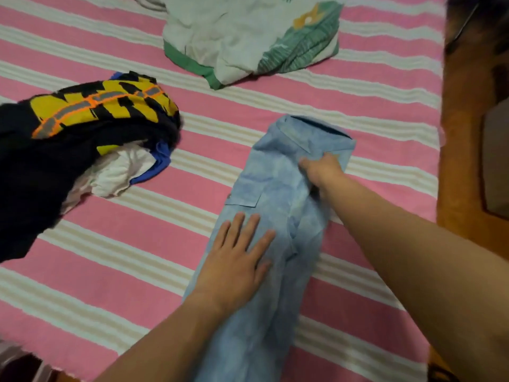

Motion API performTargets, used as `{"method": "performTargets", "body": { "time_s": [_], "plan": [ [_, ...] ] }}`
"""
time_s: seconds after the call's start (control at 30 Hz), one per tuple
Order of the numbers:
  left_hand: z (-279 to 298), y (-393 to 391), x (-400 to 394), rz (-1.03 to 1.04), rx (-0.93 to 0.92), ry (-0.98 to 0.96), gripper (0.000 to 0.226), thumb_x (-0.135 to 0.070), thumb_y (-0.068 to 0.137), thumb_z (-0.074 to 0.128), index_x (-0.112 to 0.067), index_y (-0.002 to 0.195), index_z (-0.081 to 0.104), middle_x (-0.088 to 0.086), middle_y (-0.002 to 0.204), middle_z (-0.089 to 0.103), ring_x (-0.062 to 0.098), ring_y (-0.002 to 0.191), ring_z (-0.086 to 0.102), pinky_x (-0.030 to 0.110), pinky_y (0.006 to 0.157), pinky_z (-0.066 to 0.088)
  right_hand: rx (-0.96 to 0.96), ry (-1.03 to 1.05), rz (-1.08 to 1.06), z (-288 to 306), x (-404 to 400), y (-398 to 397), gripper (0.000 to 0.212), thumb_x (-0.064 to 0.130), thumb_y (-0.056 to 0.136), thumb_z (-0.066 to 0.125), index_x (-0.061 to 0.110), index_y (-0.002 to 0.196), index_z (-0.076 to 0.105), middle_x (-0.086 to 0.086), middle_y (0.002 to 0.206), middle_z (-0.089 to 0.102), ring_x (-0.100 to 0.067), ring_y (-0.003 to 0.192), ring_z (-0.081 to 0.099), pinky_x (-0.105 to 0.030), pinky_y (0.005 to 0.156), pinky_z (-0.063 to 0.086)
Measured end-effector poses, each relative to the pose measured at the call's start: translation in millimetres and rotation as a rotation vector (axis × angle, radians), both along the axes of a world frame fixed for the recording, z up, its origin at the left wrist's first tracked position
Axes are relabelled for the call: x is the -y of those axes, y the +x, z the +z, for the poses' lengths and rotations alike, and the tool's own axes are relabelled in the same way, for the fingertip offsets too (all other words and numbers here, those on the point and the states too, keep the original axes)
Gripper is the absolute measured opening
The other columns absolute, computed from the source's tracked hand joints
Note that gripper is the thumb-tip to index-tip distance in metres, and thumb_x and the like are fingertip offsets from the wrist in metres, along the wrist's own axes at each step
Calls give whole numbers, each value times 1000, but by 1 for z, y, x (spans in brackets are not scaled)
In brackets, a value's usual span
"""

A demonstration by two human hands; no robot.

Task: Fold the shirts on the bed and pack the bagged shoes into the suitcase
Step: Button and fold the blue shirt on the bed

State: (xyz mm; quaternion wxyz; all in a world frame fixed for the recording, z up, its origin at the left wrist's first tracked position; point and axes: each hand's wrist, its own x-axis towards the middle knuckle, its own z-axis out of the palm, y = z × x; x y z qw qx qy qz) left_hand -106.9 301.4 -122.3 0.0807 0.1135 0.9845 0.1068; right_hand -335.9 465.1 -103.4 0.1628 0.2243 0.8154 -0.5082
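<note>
A light blue shirt (278,194) lies folded into a long narrow strip on the pink and white striped bed (115,260), collar end farthest from me. My left hand (239,257) rests flat on its middle, fingers spread. Near the collar, my right hand (321,168) has its fingers curled into the fabric at the shirt's right side. A heap of unfolded clothes (82,139), black, yellow, white and blue, sits to the left. No suitcase or bagged shoes show in this view.
A white and green leaf-print cloth (248,40) lies bunched at the far side of the bed. The bed's right edge meets a brown wooden floor or frame (468,161).
</note>
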Motion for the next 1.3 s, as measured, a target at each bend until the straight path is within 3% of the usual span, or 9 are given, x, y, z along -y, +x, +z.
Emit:
{"method": "performTargets", "body": {
  "time_s": [0.17, 0.27, 0.43, 0.53, 0.6, 0.8, 1.0, 1.13, 1.3],
  "plan": [
    [-38, -14, -18, -8, 67, -58, 61, -58, 102, 32, -36, 159, 27, 6, 170, 14, 36, 156, 4, 61, 121, 9, -76, 414, 76, -14, 13, -24, 30, 17, 93, 56, 11, 123, 51, -11, 121, 57, -35, 114, 55, -36, 89, 44],
    [-49, -11, -21, 6, 80, -67, 62, -60, 102, 31, -38, 159, 27, 6, 170, 11, 36, 156, 2, 63, 120, 8, -402, 708, 302, -11, 28, -25, 40, 28, 89, 56, 14, 127, 54, -11, 127, 56, -34, 121, 47, -45, 101, 39],
    [-50, -14, -22, 11, 99, -68, 61, -60, 102, 32, -37, 158, 29, 6, 170, 11, 36, 156, 4, 65, 119, 13, -277, 544, 574, 11, 51, -61, 57, 72, 83, 51, 22, 107, 64, -1, 102, 69, -28, 98, 61, -41, 86, 47],
    [-50, -14, -21, 7, 113, -71, 61, -59, 101, 35, -37, 158, 31, 7, 170, 13, 36, 156, 6, 65, 118, 15, -239, 542, 610, 6, 59, -82, 21, 35, 92, 58, 17, 81, 59, -3, 82, 60, -31, 85, 60, -30, 61, 38],
    [-48, -16, -22, -7, 111, -69, 61, -59, 100, 38, -36, 156, 34, 7, 169, 15, 37, 156, 8, 66, 118, 16, -211, 569, 573, -5, 53, -95, 13, 15, 94, 52, 15, 94, 65, -10, 92, 65, -36, 95, 63, -29, 67, 39],
    [-42, -25, -41, -98, 90, -67, 64, -63, 98, 37, -37, 156, 35, -1, 169, 18, 39, 155, 8, 73, 115, 15, -346, 783, 656, -49, 31, -95, 21, 12, 102, 43, 10, 119, 54, -19, 106, 65, -39, 92, 61, -37, 67, 36],
    [-40, -21, -43, -68, 95, -49, 68, -65, 94, 42, -34, 154, 39, 3, 168, 22, 40, 154, 14, 75, 110, 22, -1002, 868, 795, -34, 35, -13, 48, 32, 101, 47, 9, 143, 50, -22, 151, 41, -45, 138, 37, -58, 114, 26],
    [-44, -17, -49, -67, 91, -61, 72, -64, 91, 46, -30, 154, 42, 5, 167, 25, 41, 153, 16, 77, 108, 25, -624, 821, 1183, -58, 25, -4, 70, 63, 99, 18, 27, 159, 24, -8, 168, 12, -34, 154, 5, -55, 123, 6],
    [-48, -19, -49, -73, 110, -64, 71, -65, 94, 42, -30, 156, 38, 4, 168, 20, 41, 154, 13, 77, 110, 19, -410, 897, 1101, -72, 15, -71, 69, 58, 104, 19, 22, 161, 9, -4, 169, -1, -29, 155, 0, -50, 124, 1]
  ]
}}
